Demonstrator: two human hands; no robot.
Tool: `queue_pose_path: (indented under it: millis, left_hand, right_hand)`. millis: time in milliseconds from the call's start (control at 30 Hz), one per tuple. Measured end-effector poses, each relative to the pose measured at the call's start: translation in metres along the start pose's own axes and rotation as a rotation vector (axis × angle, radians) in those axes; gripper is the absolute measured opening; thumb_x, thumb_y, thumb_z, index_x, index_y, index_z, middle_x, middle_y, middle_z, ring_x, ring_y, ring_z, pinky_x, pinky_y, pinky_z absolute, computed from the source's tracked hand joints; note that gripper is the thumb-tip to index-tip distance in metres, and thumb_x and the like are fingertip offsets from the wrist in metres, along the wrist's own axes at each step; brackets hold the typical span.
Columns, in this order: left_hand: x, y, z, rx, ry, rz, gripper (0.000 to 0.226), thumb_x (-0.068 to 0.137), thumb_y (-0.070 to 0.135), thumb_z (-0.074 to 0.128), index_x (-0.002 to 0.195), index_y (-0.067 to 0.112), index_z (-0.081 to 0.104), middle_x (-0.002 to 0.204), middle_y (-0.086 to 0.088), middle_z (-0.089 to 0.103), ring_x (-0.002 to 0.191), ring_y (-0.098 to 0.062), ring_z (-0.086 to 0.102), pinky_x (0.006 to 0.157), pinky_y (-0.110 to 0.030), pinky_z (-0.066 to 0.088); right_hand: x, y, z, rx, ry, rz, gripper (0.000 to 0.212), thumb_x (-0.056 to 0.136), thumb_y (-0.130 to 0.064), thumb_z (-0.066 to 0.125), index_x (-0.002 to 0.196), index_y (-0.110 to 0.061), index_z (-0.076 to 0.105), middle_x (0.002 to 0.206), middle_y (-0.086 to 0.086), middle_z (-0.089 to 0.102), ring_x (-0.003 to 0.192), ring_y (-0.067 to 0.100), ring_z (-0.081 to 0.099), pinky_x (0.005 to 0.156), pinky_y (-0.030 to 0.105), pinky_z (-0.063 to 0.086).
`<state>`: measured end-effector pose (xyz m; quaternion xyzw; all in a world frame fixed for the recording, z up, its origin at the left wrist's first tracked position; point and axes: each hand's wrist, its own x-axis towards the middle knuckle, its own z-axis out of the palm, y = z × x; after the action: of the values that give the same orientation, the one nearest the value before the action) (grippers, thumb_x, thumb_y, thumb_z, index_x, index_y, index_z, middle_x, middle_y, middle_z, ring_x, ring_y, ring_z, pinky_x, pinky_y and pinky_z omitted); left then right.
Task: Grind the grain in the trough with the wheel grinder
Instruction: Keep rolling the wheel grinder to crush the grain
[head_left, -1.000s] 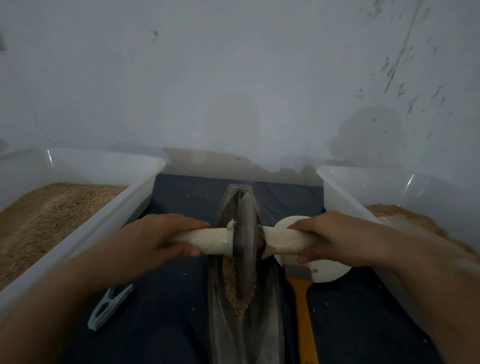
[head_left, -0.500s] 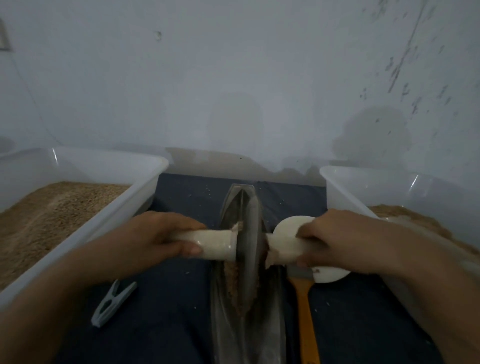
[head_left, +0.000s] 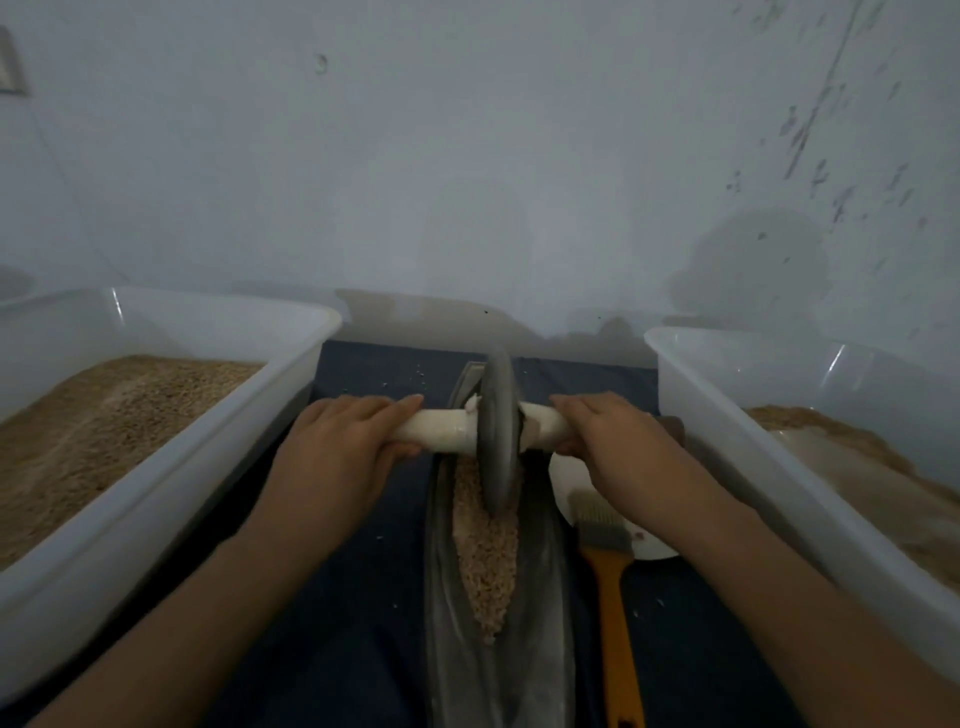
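Two hands, my left hand (head_left: 337, 452) and right hand (head_left: 618, 447), curl around the white axle handles of the wheel grinder (head_left: 497, 431), standing upright in the grain (head_left: 485, 551) along the metal trough (head_left: 540, 597) on the tabletop (head_left: 332, 623), between two plastic tubs.

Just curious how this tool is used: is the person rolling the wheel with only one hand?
No: the left hand and right hand each grip one end of the wheel grinder's white handle.
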<state>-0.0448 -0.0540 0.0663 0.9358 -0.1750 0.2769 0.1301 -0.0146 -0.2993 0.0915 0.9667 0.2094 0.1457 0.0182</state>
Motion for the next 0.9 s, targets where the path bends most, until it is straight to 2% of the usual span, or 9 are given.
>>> queue_pose_path:
  millis: [100,267,333,400,567,667,767,833,900]
  left_hand:
    - [0.003,-0.004,-0.003,-0.042,-0.026,0.004,0.046,0.083,0.026,0.068,0.127,0.020,0.058,0.112,-0.002,0.066,0.101,-0.024,0.059,0.089,-0.036,0.041]
    - [-0.001,-0.007,-0.035,-0.249,-0.296,0.075,0.047,0.073,0.064,0.044,0.118,0.052,0.049,0.097,0.030,0.056,0.096,0.010,0.051,0.079,-0.008,0.037]
    - [-0.002,-0.006,-0.046,-0.280,-0.391,0.107,0.045,0.069,0.069,0.042,0.111,0.058,0.051,0.099,0.034,0.057,0.098,0.014,0.050,0.080,-0.009,0.039]
    - [-0.002,-0.006,-0.052,-0.332,-0.423,0.111,0.044,0.069,0.066,0.046,0.111,0.054,0.056,0.102,0.036,0.057,0.099,0.013,0.052,0.083,-0.012,0.041]
    - [0.001,-0.007,-0.032,-0.219,-0.279,0.074,0.033,0.082,0.051,0.053,0.115,0.052,0.051,0.100,0.027,0.058,0.095,0.007,0.053,0.079,-0.011,0.037]
    - [0.002,-0.006,-0.009,-0.071,-0.064,0.013,0.043,0.085,0.034,0.062,0.127,0.026,0.057,0.110,0.004,0.065,0.101,-0.018,0.059,0.087,-0.030,0.041]
    - [0.001,-0.005,0.003,-0.031,0.007,-0.009,0.046,0.082,0.027,0.068,0.126,0.016,0.059,0.110,-0.005,0.068,0.097,-0.028,0.062,0.085,-0.039,0.044]
    - [0.002,-0.008,0.000,-0.062,-0.017,-0.012,0.046,0.083,0.029,0.066,0.127,0.018,0.058,0.111,-0.002,0.067,0.099,-0.024,0.060,0.086,-0.037,0.044]
    - [0.002,-0.011,-0.007,-0.128,-0.080,0.014,0.045,0.083,0.034,0.064,0.127,0.025,0.057,0.107,0.005,0.065,0.098,-0.016,0.058,0.085,-0.030,0.043]
  right_hand:
    - [0.000,-0.001,0.000,0.026,0.013,-0.018,0.043,0.096,-0.027,0.047,0.138,-0.018,0.037,0.135,0.001,0.046,0.122,0.015,0.038,0.090,0.020,0.025]
    - [-0.016,-0.007,-0.042,0.029,-0.326,-0.110,0.029,0.089,-0.043,0.055,0.106,-0.020,0.058,0.098,-0.001,0.059,0.088,0.012,0.055,0.064,0.022,0.034]
    - [-0.029,-0.010,-0.061,0.084,-0.453,-0.135,0.020,0.086,-0.047,0.057,0.083,-0.028,0.056,0.077,-0.009,0.052,0.068,0.002,0.048,0.053,0.018,0.030]
    - [-0.037,-0.013,-0.072,0.086,-0.519,-0.154,0.026,0.085,-0.051,0.056,0.073,-0.030,0.048,0.071,-0.008,0.047,0.063,0.002,0.044,0.052,0.019,0.028]
    - [-0.021,-0.011,-0.043,0.000,-0.350,-0.102,0.024,0.093,-0.033,0.051,0.110,-0.017,0.057,0.103,0.003,0.060,0.092,0.016,0.058,0.065,0.024,0.038]
    - [-0.004,-0.006,-0.014,0.030,-0.133,-0.044,0.028,0.096,-0.017,0.048,0.124,-0.016,0.048,0.121,0.004,0.054,0.109,0.018,0.050,0.082,0.024,0.037]
    - [0.003,-0.002,0.004,-0.001,0.074,-0.034,0.043,0.095,-0.015,0.048,0.136,-0.019,0.036,0.134,0.000,0.046,0.122,0.015,0.040,0.097,0.021,0.024]
    - [0.003,-0.003,0.006,-0.005,0.082,-0.054,0.041,0.095,-0.018,0.049,0.135,-0.019,0.038,0.133,-0.001,0.047,0.121,0.014,0.039,0.094,0.020,0.024]
    - [0.001,-0.004,-0.004,0.013,-0.012,-0.077,0.027,0.095,-0.022,0.050,0.122,-0.018,0.047,0.121,0.000,0.052,0.113,0.015,0.044,0.079,0.021,0.027]
